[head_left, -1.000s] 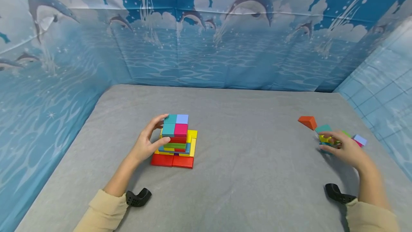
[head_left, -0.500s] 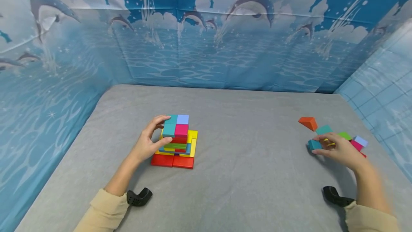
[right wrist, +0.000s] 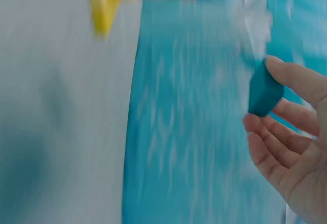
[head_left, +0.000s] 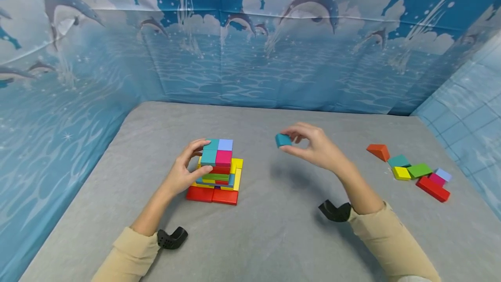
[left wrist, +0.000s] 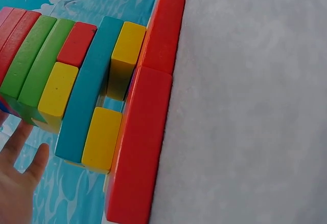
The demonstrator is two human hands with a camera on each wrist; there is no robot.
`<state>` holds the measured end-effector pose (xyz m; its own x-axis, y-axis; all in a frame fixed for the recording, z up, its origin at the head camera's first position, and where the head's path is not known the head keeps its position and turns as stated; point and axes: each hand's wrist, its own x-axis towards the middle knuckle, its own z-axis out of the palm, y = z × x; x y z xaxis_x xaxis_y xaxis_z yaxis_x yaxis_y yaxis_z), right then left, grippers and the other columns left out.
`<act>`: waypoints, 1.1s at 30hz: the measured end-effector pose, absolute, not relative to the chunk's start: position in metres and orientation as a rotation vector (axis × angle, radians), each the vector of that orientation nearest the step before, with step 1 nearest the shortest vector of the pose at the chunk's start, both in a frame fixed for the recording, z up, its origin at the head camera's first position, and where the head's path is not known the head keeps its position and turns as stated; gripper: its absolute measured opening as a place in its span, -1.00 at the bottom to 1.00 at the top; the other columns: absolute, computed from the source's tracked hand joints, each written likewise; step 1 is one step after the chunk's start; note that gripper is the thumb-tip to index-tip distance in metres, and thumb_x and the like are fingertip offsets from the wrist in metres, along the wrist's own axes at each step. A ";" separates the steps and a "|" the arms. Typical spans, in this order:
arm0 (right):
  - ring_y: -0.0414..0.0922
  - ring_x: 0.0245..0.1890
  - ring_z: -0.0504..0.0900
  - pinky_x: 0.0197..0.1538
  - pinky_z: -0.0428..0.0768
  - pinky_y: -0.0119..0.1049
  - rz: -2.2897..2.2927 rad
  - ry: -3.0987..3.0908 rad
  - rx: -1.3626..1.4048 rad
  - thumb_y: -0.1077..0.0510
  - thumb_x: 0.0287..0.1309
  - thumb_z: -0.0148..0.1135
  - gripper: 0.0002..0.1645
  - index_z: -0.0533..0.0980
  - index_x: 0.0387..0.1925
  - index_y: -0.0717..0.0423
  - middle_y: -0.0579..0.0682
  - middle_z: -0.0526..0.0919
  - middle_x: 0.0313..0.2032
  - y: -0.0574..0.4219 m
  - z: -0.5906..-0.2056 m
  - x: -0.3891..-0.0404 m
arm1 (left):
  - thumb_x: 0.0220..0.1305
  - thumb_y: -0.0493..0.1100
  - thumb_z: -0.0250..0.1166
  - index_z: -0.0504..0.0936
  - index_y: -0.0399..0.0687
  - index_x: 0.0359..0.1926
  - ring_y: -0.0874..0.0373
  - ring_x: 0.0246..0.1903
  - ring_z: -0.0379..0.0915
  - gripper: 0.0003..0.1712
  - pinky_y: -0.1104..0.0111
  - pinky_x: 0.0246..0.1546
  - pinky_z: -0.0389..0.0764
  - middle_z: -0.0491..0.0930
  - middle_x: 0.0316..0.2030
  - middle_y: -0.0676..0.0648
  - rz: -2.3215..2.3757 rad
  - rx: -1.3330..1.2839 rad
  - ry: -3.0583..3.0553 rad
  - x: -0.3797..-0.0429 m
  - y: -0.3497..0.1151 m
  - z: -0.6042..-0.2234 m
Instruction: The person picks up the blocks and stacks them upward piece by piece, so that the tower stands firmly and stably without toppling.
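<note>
My right hand [head_left: 313,145] pinches a small teal block [head_left: 283,140] between thumb and fingers, held up over the grey cloth right of the tower. The right wrist view shows this teal block [right wrist: 265,90] at the fingertips. A layered tower of coloured blocks [head_left: 214,176] stands at left on two flat red blocks [left wrist: 140,142], with teal, light blue and magenta blocks on top. My left hand [head_left: 185,173] is spread along the tower's left side, thumb near the front corner and fingers toward the back of the top layer. In the left wrist view its fingers [left wrist: 18,139] reach beside the green blocks.
At the right lie loose blocks: an orange wedge [head_left: 378,152], a teal one [head_left: 399,160], a yellow one [head_left: 401,173], a green one [head_left: 419,170], a long red one [head_left: 432,189], plus magenta and light blue ones. A dolphin-print curtain [head_left: 250,68] hangs behind.
My right hand has lifted the teal block from the loose pile and carried it left toward the tower. My left hand stays beside the tower.
</note>
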<state>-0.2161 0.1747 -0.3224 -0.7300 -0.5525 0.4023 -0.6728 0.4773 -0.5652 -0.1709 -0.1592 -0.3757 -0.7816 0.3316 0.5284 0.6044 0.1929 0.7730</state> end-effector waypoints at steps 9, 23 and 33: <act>-0.15 -0.27 0.49 -0.18 0.52 -0.35 1.190 -2.488 1.234 0.14 0.01 0.34 -0.60 0.55 -0.09 0.22 0.01 0.56 -0.24 0.069 -0.312 -0.221 | 0.02 -0.53 0.21 0.24 -0.42 0.17 0.34 0.06 0.21 -0.37 0.44 0.04 0.30 0.22 0.16 -0.37 -1.657 -0.889 -2.237 -0.172 -0.159 -0.377; -0.13 -0.16 0.49 -0.16 0.52 -0.44 1.172 -2.562 1.189 0.13 0.06 0.28 -0.58 0.52 -0.03 0.20 0.03 0.54 -0.15 0.034 -0.319 -0.220 | 0.02 -0.51 0.22 0.01 -0.42 0.25 0.31 0.10 0.18 -0.20 0.44 0.03 0.28 0.16 0.16 -0.47 -1.664 -0.927 -2.206 -0.174 -0.159 -0.376; -0.15 -0.20 0.49 -0.18 0.51 -0.47 1.197 -2.529 1.202 0.13 0.05 0.29 -0.59 0.52 -0.04 0.20 0.04 0.54 -0.16 0.031 -0.323 -0.221 | 0.13 -0.37 0.23 0.06 -0.40 0.25 0.18 0.08 0.21 -0.28 0.38 0.03 0.29 0.23 0.22 -0.09 -1.631 -0.969 -2.171 -0.173 -0.159 -0.377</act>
<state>-0.2210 0.0306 -0.3228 -0.6844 -0.6165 0.3893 -0.6919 0.3809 -0.6133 -0.1731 -0.1589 -0.3773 -0.7446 0.3527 0.5668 0.6426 0.1485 0.7517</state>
